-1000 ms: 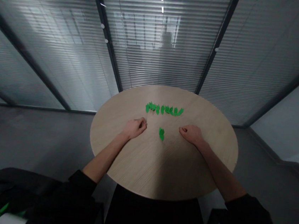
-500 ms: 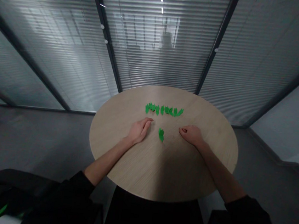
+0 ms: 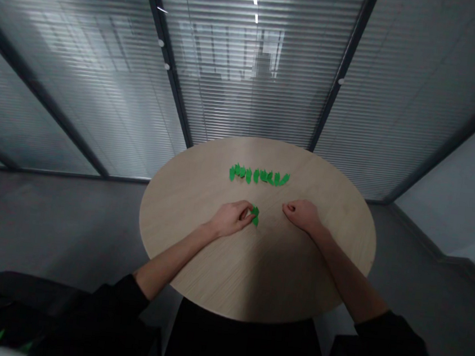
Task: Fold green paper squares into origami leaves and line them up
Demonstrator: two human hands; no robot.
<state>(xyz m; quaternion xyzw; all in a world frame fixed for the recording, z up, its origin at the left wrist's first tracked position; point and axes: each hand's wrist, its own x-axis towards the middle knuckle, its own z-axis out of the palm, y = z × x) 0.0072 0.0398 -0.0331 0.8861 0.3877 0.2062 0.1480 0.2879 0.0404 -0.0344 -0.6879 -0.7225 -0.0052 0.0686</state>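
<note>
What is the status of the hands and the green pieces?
Left hand: fingers pinch the lone green piece. Right hand: loose fist on the table, apart. Row of green pieces beyond, untouched.

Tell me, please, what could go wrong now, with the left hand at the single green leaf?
1. The left hand meets the single green leaf only at its fingertips. Whether it grips is unclear, so the small flat piece may slip or crease.
2. The row of green leaves lies just beyond, so a careless lift could knock it out of line.
</note>
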